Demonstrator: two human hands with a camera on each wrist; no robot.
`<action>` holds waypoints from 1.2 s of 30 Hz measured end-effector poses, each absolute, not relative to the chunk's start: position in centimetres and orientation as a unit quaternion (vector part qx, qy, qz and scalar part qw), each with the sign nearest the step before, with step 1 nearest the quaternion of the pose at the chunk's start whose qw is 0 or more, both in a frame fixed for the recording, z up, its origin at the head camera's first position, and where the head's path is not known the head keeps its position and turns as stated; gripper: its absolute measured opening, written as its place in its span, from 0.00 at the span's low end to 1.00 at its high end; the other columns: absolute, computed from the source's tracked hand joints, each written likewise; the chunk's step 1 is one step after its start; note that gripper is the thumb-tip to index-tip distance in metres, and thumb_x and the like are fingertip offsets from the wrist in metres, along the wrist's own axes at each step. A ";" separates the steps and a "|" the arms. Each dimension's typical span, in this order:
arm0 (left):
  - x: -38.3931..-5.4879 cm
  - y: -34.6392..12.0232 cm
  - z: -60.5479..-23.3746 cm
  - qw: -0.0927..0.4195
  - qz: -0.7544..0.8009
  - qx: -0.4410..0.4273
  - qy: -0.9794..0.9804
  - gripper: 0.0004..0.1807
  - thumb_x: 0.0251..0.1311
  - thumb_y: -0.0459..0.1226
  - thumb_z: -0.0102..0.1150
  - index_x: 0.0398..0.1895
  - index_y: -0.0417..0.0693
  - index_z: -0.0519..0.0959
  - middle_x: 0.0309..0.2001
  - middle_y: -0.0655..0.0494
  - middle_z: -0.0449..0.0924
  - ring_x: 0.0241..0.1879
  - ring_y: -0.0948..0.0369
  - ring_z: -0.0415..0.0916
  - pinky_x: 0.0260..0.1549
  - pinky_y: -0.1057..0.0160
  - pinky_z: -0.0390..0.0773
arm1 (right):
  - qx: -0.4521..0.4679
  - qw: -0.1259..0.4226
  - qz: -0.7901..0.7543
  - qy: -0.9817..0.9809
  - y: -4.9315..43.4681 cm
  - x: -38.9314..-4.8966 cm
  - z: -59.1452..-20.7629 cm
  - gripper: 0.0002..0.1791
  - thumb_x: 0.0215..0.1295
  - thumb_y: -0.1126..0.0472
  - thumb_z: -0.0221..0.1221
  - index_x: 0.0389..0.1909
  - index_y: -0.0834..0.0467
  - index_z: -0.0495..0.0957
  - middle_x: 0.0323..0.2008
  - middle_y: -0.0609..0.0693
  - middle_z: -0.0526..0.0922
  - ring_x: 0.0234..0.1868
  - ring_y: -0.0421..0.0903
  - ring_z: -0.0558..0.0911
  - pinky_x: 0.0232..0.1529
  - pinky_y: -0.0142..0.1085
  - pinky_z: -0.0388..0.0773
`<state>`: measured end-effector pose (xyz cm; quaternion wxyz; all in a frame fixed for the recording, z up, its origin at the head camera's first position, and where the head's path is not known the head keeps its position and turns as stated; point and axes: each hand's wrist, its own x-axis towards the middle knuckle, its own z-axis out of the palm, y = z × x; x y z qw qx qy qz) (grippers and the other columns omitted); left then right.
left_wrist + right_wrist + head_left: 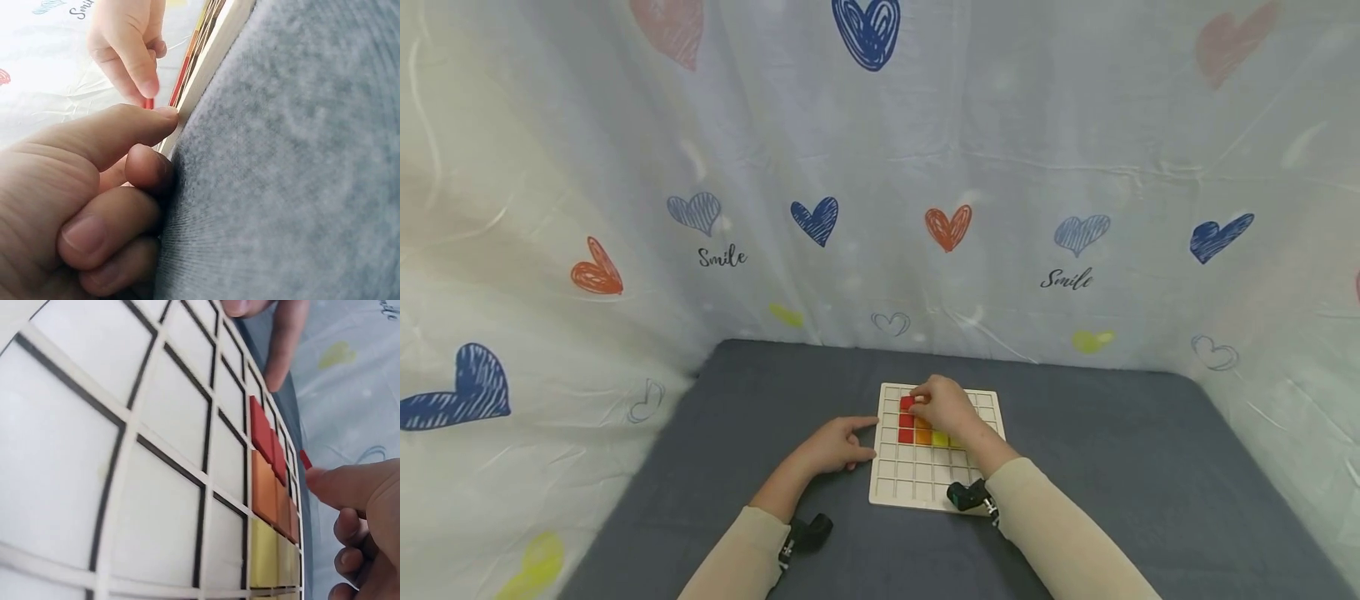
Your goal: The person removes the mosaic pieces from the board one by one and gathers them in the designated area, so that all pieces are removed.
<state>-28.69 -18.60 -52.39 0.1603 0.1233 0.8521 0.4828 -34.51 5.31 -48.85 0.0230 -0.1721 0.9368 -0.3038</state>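
A pale wooden grid board (906, 492) lies on the dark table. Beside its left edge is my left hand (833, 446), with the index finger and thumb extended against the rim and the other fingers curled, as the left wrist view shows. Over the board's upper part, my right hand (947, 408) pinches a small red tile (305, 459) between thumb and fingertip. Set in the grid are red tiles (260, 428), orange tiles (262, 487) and yellow tiles (264, 547), side by side in columns. My right hand and wrist cover some cells in the head view.
Grey cloth (1120, 467) covers the table around the board. A white curtain (880, 142) printed with hearts and "Smile" hangs behind and at the sides. Black wrist cameras (811, 533) are strapped to both forearms; the right one overhangs the board's near edge.
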 end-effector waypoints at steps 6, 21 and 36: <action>-28.3 -18.5 -52.4 0.149 0.480 0.126 0.855 0.35 0.64 0.35 0.69 0.74 0.42 0.70 0.12 0.57 0.71 0.11 0.65 0.60 0.14 0.66 0.60 | -0.152 0.052 -0.364 0.917 6.7 -34.5 -48.1 0.15 0.67 0.59 0.68 0.53 0.57 0.88 0.34 0.50 0.74 0.37 0.49 0.71 0.34 0.40 0.68; -28.1 -18.5 -52.4 0.141 0.481 0.135 0.855 0.35 0.65 0.36 0.69 0.75 0.42 0.69 0.12 0.57 0.71 0.11 0.64 0.59 0.14 0.64 0.60 | -0.150 0.035 -0.397 0.905 12.0 -34.4 -46.4 0.18 0.71 0.59 0.65 0.59 0.59 0.84 0.40 0.52 0.77 0.37 0.49 0.71 0.36 0.42 0.69; -28.2 -18.6 -52.5 0.145 0.495 0.137 0.846 0.36 0.65 0.34 0.68 0.75 0.41 0.68 0.12 0.56 0.71 0.11 0.64 0.59 0.14 0.65 0.60 | -0.127 0.008 -0.387 0.913 17.2 -34.3 -46.1 0.21 0.71 0.60 0.65 0.61 0.63 0.82 0.37 0.53 0.75 0.31 0.49 0.66 0.30 0.42 0.65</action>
